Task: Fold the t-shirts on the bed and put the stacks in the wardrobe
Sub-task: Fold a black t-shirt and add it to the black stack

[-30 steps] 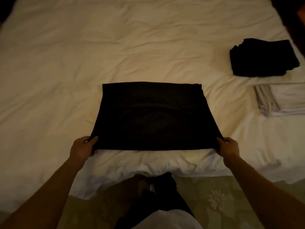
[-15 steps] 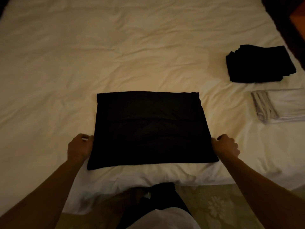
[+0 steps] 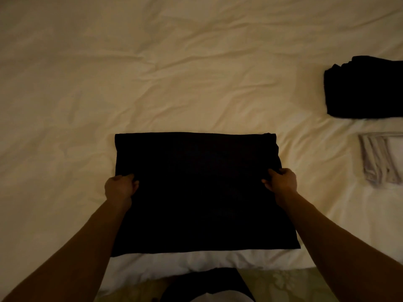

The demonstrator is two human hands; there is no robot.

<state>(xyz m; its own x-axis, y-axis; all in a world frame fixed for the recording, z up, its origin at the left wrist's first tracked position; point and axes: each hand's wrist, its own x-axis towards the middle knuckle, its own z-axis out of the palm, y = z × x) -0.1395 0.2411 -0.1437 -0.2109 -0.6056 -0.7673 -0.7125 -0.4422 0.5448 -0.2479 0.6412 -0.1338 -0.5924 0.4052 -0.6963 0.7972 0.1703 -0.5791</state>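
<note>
1. At the bottom edge, the person's dark-clothed legs stand on a patterned floor (image 3: 281, 282), right against the near side of the bed (image 3: 152, 73).
2. Both bare forearms reach forward and slightly inward from the lower corners, wrists straight, backs of the hands up.
3. A black shirt (image 3: 200, 192), folded into a flat rectangle, lies on the sheet at the bed's near edge, its near hem almost at the mattress edge.
4. The left hand (image 3: 120, 187) has its fingers curled and pinches the shirt's left edge about halfway up that side.
5. The right hand (image 3: 282, 182) mirrors it, fingers curled round the right edge, thumb on top of the cloth.
6. Farther right, well apart from the shirt, a folded grey stack (image 3: 379, 158) sits on the sheet, cut off by the frame.
7. Just beyond it lies a black stack (image 3: 362, 88), also partly out of view.
8. The rest of the wrinkled sheet stretches away to the far edge.
</note>
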